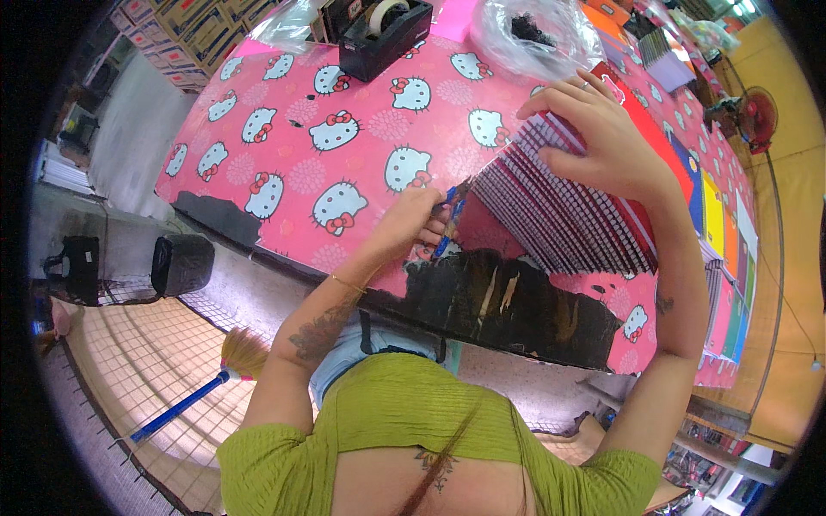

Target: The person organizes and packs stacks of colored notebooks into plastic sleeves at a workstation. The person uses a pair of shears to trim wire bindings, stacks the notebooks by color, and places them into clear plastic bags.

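My left hand (420, 217) is closed around a pair of blue-handled pliers (449, 222), whose tip points at the near-left corner of a stack of spiral notebooks (559, 202). The notebooks lie fanned in a slanting pile, their dark wire bindings and white page edges facing me. Over the far end of the pile my right hand (602, 142) is spread, thumb and fingers apart, resting on the bindings. A red cover (641, 120) shows beneath and beyond this hand. Whether the pliers touch a wire is too small to tell.
A pink patterned cloth covers the table (340, 206), torn to black along the near edge. Farther back stand a black tape dispenser (383, 43) and a clear plastic bag (538, 39) with black coils. Colourful notebooks (714, 215) lie at right. A broom (202, 387) leans at lower left.
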